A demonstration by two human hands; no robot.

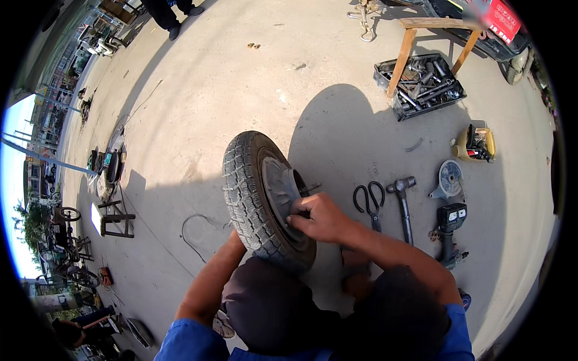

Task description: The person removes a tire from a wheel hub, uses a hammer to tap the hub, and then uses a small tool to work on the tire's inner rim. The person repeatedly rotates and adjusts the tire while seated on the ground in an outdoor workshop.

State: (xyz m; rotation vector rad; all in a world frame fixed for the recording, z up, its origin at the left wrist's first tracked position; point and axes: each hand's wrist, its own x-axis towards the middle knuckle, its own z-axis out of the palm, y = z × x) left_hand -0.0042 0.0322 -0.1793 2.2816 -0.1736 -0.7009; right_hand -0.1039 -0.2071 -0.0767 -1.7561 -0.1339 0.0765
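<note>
A small wheel (250, 192) with a worn, blocky-treaded black tire and a grey metal hub (280, 186) stands upright in front of my knees. My left forearm (208, 280) reaches to the tire's lower left side; the fingers of that hand are hidden behind it. At the hub's right side is my right hand (322, 219), its fingers curled and thumb pressed toward the index finger. What they pinch, if anything, is too small to make out. A thin dark stem (310, 189) sticks out from the hub just beyond these fingers.
To the right lie black-handled scissors (371, 201), a hammer (403, 201), a round metal plate (449, 179) and a cordless power tool (448, 231). Farther off are a cut yellow jug (475, 143) and a black toolbox (430, 108). A stool (117, 222) stands left; someone's legs (165, 15) show at the far edge.
</note>
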